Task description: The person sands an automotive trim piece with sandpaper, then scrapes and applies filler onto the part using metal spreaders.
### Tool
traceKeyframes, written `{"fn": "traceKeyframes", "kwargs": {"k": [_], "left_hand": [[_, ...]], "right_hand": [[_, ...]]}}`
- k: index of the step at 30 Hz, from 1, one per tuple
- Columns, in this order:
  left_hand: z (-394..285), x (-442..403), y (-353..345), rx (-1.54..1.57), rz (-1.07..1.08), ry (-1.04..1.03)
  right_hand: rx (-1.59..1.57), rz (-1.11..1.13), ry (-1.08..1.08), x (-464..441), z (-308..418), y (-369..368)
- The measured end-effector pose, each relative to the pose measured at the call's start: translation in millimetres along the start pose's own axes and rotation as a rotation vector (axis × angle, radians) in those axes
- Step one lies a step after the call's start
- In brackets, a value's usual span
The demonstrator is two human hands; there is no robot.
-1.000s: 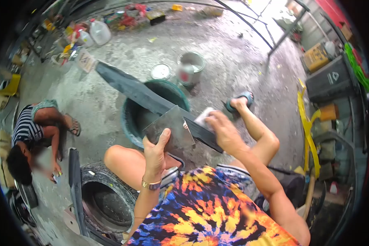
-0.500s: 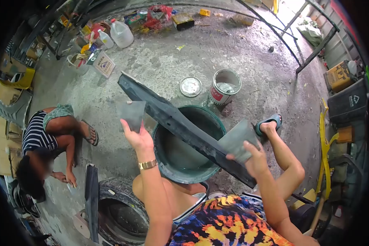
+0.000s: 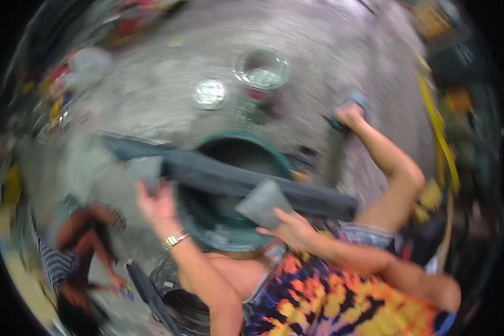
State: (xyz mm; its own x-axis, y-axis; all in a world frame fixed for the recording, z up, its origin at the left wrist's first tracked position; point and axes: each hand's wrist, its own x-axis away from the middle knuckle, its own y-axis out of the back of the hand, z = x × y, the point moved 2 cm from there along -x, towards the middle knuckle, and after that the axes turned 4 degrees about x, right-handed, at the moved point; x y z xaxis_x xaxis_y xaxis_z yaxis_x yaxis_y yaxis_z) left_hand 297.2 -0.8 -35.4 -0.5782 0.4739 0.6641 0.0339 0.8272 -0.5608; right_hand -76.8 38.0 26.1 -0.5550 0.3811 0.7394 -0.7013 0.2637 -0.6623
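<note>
My left hand [image 3: 159, 207] holds a grey square sheet [image 3: 145, 168] that looks like sandpaper, near the left part of a long dark grey panel [image 3: 224, 172]. A second grey sheet [image 3: 265, 204] is pinched in my right hand [image 3: 291, 228], in front of the panel's right half. Blur hides whether either sheet touches the panel. The panel lies across a round green tub [image 3: 283, 159] with liquid in it, and its right end is near my leg.
Beyond the tub are an open paint can [image 3: 261, 70] and its round lid [image 3: 210, 93]. A tire [image 3: 171, 283] and another dark strip [image 3: 150, 297] lie at lower left, beside a crouching person [image 3: 67, 257]. Bottles [image 3: 89, 67] and clutter line the far left.
The view has swung, so the can, lid and panel appear farther left. My right hand has come inward with its sheet, nearer my left. Both hands still hold their sheets.
</note>
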Motion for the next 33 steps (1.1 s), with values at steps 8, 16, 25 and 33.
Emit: {"fn": "traceKeyframes", "kwargs": {"k": [8, 16, 25, 33], "left_hand": [[-26, -51, 25, 0.006, 0.156, 0.11], [-19, -46, 80, -0.025, 0.262, 0.229], [1, 65, 87, 0.199, -0.027, 0.06], [-7, 135, 85, 0.058, 0.156, -0.239]], "right_hand": [[0.235, 0.042, 0.235, -11, 9, 15], [0.305, 0.196, 0.297, -15, 47, 45], [0.45, 0.238, 0.089, 24, 74, 62], [0.642, 0.228, 0.06, 90, 77, 63]]}}
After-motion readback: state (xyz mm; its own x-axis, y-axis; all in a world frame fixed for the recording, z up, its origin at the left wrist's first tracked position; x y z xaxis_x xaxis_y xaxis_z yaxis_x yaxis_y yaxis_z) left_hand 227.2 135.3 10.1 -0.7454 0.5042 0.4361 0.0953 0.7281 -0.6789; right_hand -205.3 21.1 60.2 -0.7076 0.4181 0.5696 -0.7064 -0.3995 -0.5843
